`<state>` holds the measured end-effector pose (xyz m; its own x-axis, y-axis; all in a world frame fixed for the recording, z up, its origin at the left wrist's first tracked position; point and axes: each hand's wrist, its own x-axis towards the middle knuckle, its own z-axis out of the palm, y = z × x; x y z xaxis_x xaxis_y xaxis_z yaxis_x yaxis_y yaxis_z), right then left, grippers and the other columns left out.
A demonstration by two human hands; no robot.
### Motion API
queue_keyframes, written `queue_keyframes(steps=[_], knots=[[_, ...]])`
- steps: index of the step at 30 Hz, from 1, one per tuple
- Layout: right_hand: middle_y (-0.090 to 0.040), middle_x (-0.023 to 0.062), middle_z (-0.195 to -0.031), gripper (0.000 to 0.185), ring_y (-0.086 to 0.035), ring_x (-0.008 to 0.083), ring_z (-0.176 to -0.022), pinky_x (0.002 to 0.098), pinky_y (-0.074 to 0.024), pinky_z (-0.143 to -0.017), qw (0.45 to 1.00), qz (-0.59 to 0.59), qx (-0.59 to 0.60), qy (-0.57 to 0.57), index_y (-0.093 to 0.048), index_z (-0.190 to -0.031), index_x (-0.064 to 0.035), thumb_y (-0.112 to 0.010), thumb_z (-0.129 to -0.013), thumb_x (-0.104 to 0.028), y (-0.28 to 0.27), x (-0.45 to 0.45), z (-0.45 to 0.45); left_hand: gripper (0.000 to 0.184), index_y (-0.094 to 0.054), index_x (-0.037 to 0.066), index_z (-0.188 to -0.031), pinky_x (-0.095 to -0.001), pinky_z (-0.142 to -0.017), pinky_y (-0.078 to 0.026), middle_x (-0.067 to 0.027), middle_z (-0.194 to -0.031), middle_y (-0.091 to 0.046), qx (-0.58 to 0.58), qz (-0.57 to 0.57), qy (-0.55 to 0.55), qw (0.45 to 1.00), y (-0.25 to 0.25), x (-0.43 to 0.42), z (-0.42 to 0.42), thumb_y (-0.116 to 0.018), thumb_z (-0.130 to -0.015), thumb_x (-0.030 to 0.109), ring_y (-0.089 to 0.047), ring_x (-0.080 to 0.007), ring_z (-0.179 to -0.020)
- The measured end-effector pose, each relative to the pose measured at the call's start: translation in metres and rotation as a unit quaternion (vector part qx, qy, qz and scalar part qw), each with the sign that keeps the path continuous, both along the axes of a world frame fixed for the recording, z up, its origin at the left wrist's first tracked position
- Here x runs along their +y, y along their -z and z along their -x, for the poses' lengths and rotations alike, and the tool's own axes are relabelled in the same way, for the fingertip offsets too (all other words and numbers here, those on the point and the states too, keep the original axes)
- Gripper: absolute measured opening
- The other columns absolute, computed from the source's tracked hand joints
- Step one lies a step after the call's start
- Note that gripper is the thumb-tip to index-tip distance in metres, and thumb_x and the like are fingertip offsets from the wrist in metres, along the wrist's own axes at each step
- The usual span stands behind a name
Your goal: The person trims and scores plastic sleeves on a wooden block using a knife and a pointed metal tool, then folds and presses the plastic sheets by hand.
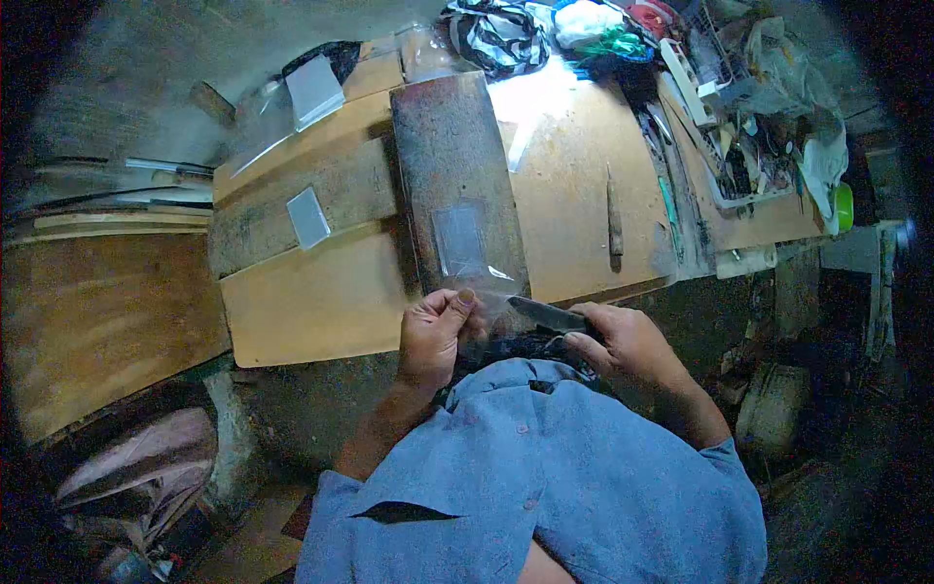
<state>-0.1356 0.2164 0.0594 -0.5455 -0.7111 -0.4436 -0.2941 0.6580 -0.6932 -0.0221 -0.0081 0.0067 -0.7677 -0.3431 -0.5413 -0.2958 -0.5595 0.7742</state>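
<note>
My right hand [623,343] is closed around the handle of a dark-bladed knife [547,313], whose blade points left toward my other hand. My left hand [440,331] is closed in a pinch at the near end of a dark wooden board [452,136]. Some thin, clear material seems to show by its fingertips, too blurred to make out. On the board, just beyond my hands, lies a clear rectangular sheet [459,238]. A small pale rectangular piece [308,218] rests on a grey plank [360,190] to the left.
A thin pointed tool [614,219] lies on the tabletop [569,214] at right. Beyond it are a white power strip [687,83] and a tray of tools [754,198]. Plastic bags [496,39] sit at the back. A stack of pale sheets [314,92] lies back left.
</note>
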Motion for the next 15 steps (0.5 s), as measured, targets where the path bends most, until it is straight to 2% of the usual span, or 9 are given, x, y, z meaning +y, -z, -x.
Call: queue_keyframes(steps=[3, 5, 7, 9, 12, 15], knots=[[-0.063, 0.0188, -0.097, 0.040, -0.060, 0.0372, -0.090, 0.0433, -0.0480, -0.076, 0.999, -0.036, 0.012, -0.022, -0.057, -0.108, -0.0049, -0.053, -0.088, -0.039, 0.000, -0.004, 0.003, 0.016, -0.062, 0.003, -0.083, -0.0247, -0.056, -0.049, -0.0054, -0.070, -0.063, 0.019, -0.019, 0.032, 0.999, 0.001, 0.002, -0.003, -0.062, -0.088, 0.018, -0.058, -0.0109, -0.059], [-0.063, 0.0194, -0.097, 0.040, -0.060, 0.0376, -0.090, 0.0436, -0.0481, -0.076, 0.999, -0.025, 0.010, -0.023, -0.056, -0.109, -0.0048, -0.053, -0.088, -0.039, 0.005, -0.008, 0.003, 0.015, -0.063, -0.001, -0.086, -0.0223, -0.060, -0.047, -0.0038, -0.075, -0.064, -0.030, 0.050, 0.129, 0.990, -0.013, 0.005, -0.001, -0.063, -0.088, 0.014, -0.056, -0.0076, -0.064], [-0.062, 0.0201, -0.098, 0.040, -0.060, 0.0381, -0.090, 0.0438, -0.0481, -0.077, 1.000, -0.014, 0.007, -0.024, -0.055, -0.110, -0.0046, -0.052, -0.088, -0.039, 0.005, -0.014, 0.002, 0.012, -0.064, -0.001, -0.087, -0.0222, -0.060, -0.046, -0.0034, -0.075, -0.064, -0.019, 0.032, 0.148, 0.988, -0.008, 0.007, -0.003, -0.063, -0.087, 0.012, -0.056, -0.0073, -0.065], [-0.062, 0.0208, -0.102, 0.041, -0.059, 0.0371, -0.095, 0.0410, -0.0477, -0.079, 0.999, -0.009, 0.014, -0.033, -0.054, -0.114, -0.0013, -0.059, -0.085, -0.029, 0.005, -0.021, 0.001, 0.010, -0.064, -0.001, -0.089, -0.0221, -0.061, -0.046, -0.0031, -0.076, -0.064, -0.008, 0.014, 0.166, 0.986, -0.006, 0.008, -0.004, -0.063, -0.086, 0.009, -0.056, -0.0069, -0.066], [-0.062, 0.0204, -0.099, 0.043, -0.059, 0.0393, -0.091, 0.0450, -0.0482, -0.077, 0.997, 0.048, 0.041, -0.054, -0.051, -0.117, -0.0040, -0.055, -0.088, -0.036, 0.016, -0.025, 0.001, 0.010, -0.065, 0.000, -0.089, -0.0225, -0.061, -0.046, -0.0021, -0.076, -0.064, -0.002, 0.008, 0.195, 0.981, -0.007, 0.010, -0.004, -0.065, -0.084, 0.009, -0.056, -0.0077, -0.066], [-0.062, 0.0196, -0.098, 0.046, -0.060, 0.0385, -0.090, 0.0449, -0.0486, -0.076, 0.991, 0.088, 0.051, -0.090, -0.050, -0.119, -0.0052, -0.057, -0.086, -0.036, 0.021, -0.027, 0.006, 0.011, -0.066, 0.000, -0.088, -0.0231, -0.061, -0.045, -0.0016, -0.075, -0.064, -0.003, 0.032, 0.255, 0.966, -0.014, 0.006, -0.005, -0.066, -0.083, 0.009, -0.056, -0.0084, -0.066]])
